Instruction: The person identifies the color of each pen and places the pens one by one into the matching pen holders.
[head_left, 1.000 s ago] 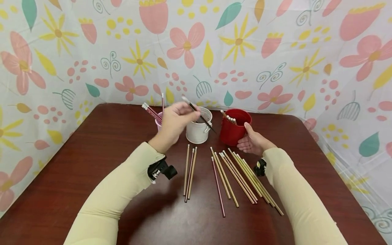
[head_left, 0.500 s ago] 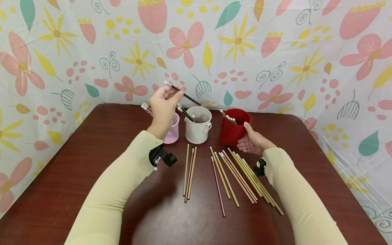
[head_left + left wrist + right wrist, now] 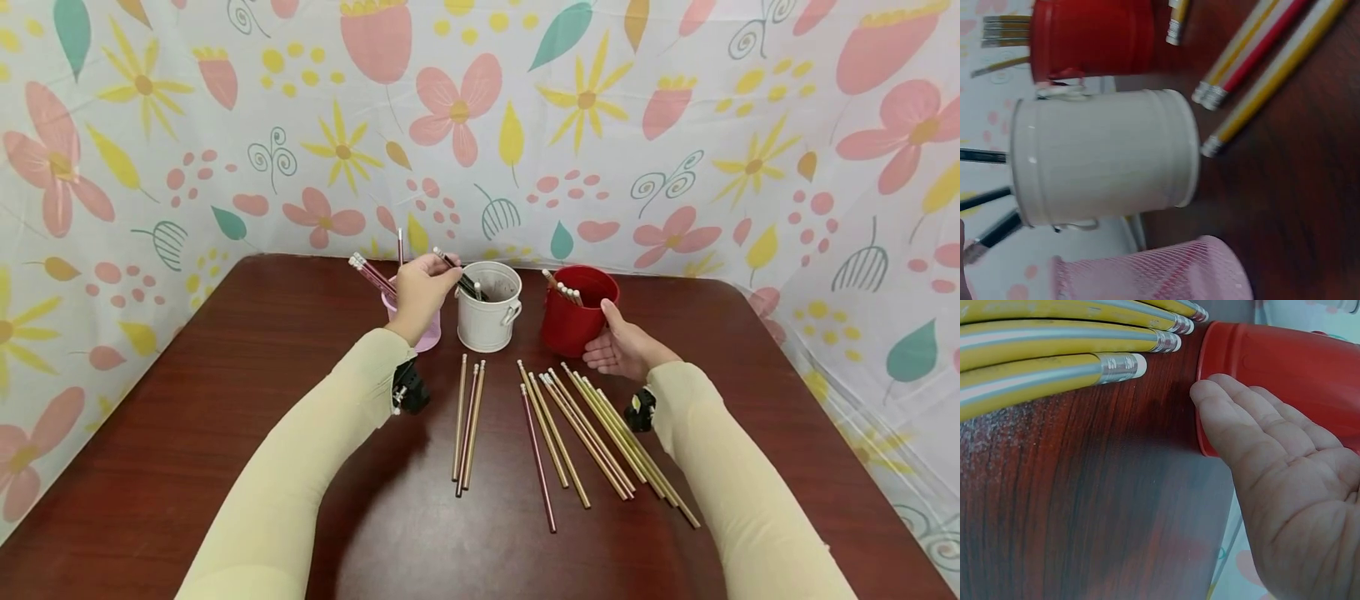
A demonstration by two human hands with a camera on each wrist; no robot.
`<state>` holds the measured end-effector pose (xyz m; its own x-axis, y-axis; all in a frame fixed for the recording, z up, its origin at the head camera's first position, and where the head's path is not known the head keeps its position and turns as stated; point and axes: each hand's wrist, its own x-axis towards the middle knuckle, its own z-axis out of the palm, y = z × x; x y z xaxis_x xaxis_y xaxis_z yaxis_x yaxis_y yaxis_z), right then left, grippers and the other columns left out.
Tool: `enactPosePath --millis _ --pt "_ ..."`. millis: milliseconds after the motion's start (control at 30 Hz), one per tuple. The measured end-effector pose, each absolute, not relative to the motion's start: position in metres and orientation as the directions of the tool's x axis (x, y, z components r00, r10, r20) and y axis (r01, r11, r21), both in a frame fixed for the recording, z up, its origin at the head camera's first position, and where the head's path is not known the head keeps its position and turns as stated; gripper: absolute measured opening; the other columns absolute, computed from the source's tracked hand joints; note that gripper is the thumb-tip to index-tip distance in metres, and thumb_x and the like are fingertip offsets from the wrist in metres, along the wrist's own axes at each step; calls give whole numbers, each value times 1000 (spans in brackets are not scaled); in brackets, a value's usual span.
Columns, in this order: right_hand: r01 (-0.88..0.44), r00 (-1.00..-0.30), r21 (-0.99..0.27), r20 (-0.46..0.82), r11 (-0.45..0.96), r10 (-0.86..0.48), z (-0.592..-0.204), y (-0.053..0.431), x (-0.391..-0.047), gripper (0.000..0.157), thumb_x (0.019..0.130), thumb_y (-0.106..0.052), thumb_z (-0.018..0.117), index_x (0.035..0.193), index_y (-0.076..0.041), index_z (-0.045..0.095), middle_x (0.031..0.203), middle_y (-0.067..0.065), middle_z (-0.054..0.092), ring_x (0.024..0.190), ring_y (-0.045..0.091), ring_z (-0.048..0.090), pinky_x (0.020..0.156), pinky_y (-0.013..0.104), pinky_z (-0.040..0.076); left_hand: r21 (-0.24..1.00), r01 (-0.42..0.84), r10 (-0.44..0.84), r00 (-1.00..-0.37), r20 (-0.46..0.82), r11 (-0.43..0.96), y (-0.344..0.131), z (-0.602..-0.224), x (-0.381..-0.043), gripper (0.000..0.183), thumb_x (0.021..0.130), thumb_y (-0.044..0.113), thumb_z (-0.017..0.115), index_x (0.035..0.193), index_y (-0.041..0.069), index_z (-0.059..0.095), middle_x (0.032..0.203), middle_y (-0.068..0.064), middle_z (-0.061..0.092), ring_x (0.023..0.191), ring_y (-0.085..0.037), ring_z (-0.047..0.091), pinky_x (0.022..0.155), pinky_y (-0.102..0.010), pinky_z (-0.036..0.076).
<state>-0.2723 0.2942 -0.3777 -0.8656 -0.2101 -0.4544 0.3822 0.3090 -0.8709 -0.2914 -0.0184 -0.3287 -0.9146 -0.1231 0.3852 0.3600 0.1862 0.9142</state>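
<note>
My left hand (image 3: 423,290) pinches a black pencil (image 3: 445,258) near its white eraser end, and the pencil slants into the white bucket (image 3: 486,321). Other black pencils (image 3: 984,155) stick out of that bucket. My right hand (image 3: 630,343) rests against the side of the red bucket (image 3: 568,327), its fingers straight and the thumb by the rim. Several pencils (image 3: 568,294) lean inside the red bucket. Partly behind my left hand stands a pink mesh cup (image 3: 430,335) with several dark pink pencils (image 3: 371,273) in it.
Three pencils (image 3: 468,425) lie on the dark wooden table (image 3: 187,433) in front of the white bucket. Several gold and reddish pencils (image 3: 600,433) are spread in front of the red bucket, close to my right forearm. A flower-patterned cloth (image 3: 459,117) hangs behind the table.
My left hand swung left and up with the black pencil, then came down to the white bucket, where the pencil's lower end now sits inside. My right hand stayed at the red bucket.
</note>
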Motion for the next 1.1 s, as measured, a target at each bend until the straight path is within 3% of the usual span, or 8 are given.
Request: enactPosePath --millis 167,367,433,633,800,900,1033,1100 --pt "381 -867 -873 -452 304 -209 -378 294 -272 98 92 -70 12 127 19 37 109 19 64 93 22 63 85 31 49 876 315 -61 -931 360 365 -21 -340 -294 16 84 4 68 97 -5 73 92 -17 71 79 -18 66 65 -16 48" --pt "381 -865 -870 -454 312 -212 -378 293 -273 101 92 -70 11 131 20 33 122 26 58 97 23 62 89 33 48 814 309 -46 -924 379 491 -23 -350 -297 20 84 10 68 99 -2 74 93 -14 72 92 -26 67 79 -32 51" --pt "380 -866 -870 -454 314 -209 -379 294 -274 100 92 -70 11 131 20 33 123 27 57 97 24 62 88 33 48 790 304 -34 -925 379 533 -23 -351 -296 20 84 13 67 96 -1 74 92 -13 72 91 -27 67 78 -35 51" --pt "384 -864 -869 -458 311 -212 -378 293 -274 102 91 -70 10 130 21 33 121 26 58 96 23 62 86 32 48 753 294 -11 -928 371 589 -21 -351 -292 19 84 16 67 90 0 75 89 -11 73 79 -27 62 68 -35 48" --pt "385 -867 -871 -455 305 -204 -377 292 -273 100 92 -69 10 128 20 36 112 22 63 94 23 63 85 31 49 734 294 30 -936 350 613 -26 -353 -290 22 83 17 68 95 0 74 93 -11 73 87 -26 66 77 -36 50" --pt "386 -869 -871 -454 303 -197 -377 292 -272 98 93 -68 11 126 19 37 107 18 65 92 22 63 84 31 50 751 235 35 -962 272 618 -33 -357 -285 24 82 15 66 98 -1 73 88 -11 73 76 -20 68 74 -29 52" --pt "387 -868 -869 -456 309 -196 -378 293 -272 99 93 -69 11 128 20 35 111 21 63 93 23 63 85 32 49 775 122 109 -992 69 620 -40 -366 -275 20 83 11 62 93 -3 72 71 -12 68 49 -12 58 54 -23 52" --pt "384 -870 -869 -454 313 -194 -379 293 -271 100 92 -69 10 129 20 35 113 23 62 93 23 62 86 33 49 750 98 197 -979 -43 654 -39 -374 -271 18 85 11 62 88 -5 71 63 -10 64 44 -9 54 46 -23 51"
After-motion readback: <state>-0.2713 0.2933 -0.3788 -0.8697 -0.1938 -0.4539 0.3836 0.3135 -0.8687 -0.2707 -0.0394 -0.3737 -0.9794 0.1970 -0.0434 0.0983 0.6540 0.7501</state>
